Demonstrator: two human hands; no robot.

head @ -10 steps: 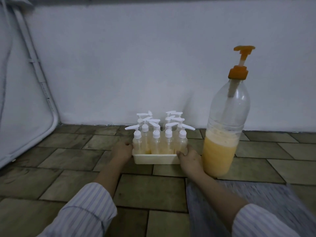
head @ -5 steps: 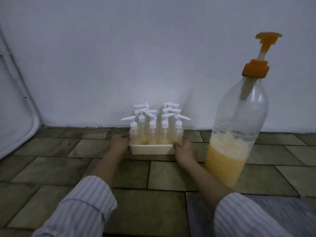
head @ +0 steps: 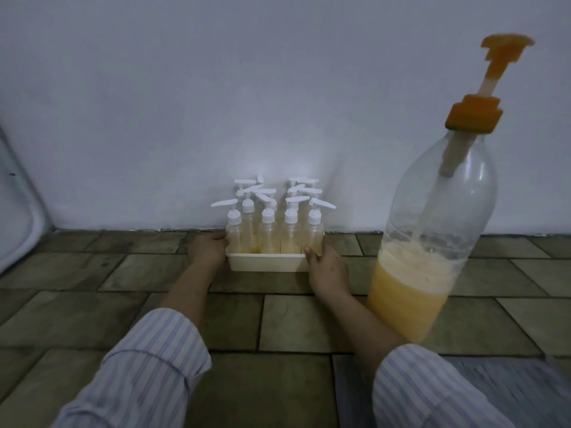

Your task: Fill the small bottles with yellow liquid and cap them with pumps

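A cream tray [head: 265, 263] stands on the tiled floor close to the white wall. It holds several small clear bottles [head: 268, 233] with yellow liquid, each capped with a white pump [head: 314, 211]. My left hand [head: 207, 249] grips the tray's left end. My right hand [head: 324, 267] grips its right end, thumb on the rim. To the right stands a large clear bottle [head: 432, 242], about a third full of yellow liquid, with an orange pump [head: 482, 103] on top.
The white wall [head: 278, 103] runs right behind the tray. A white curved frame [head: 18, 211] leans at the far left. A grey mat [head: 525, 390] lies at the bottom right under my right sleeve. Brown floor tiles [head: 92, 273] surround the tray.
Both hands have pushed the tray away from me toward the wall. My head has moved nearer, so the large bottle looms bigger at the right.
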